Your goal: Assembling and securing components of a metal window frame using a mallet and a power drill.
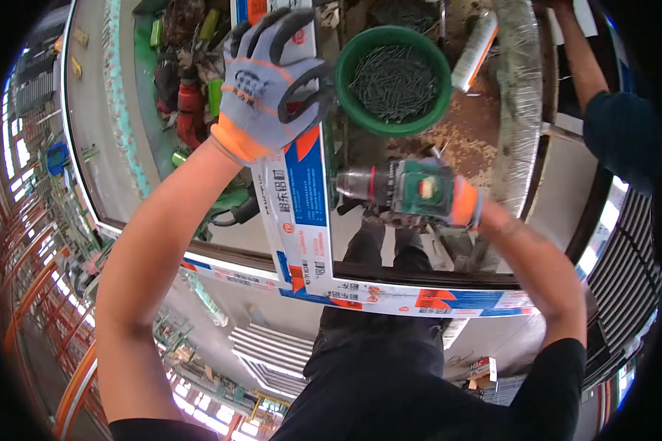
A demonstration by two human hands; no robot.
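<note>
Within the right hand (466, 203) sits a drill (403, 188).

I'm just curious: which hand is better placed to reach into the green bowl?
Probably the left hand: it lies close to the green bowl, while the right hand holds the drill.

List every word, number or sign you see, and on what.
Wording isn't copied here; places only.
Wrapped frame: black characters, white print on blue, red round signs.
Left glove: dark mark, blurred.
Drill: white lettering, blurred.
Tube: print too small.
Box: print too small.
</note>
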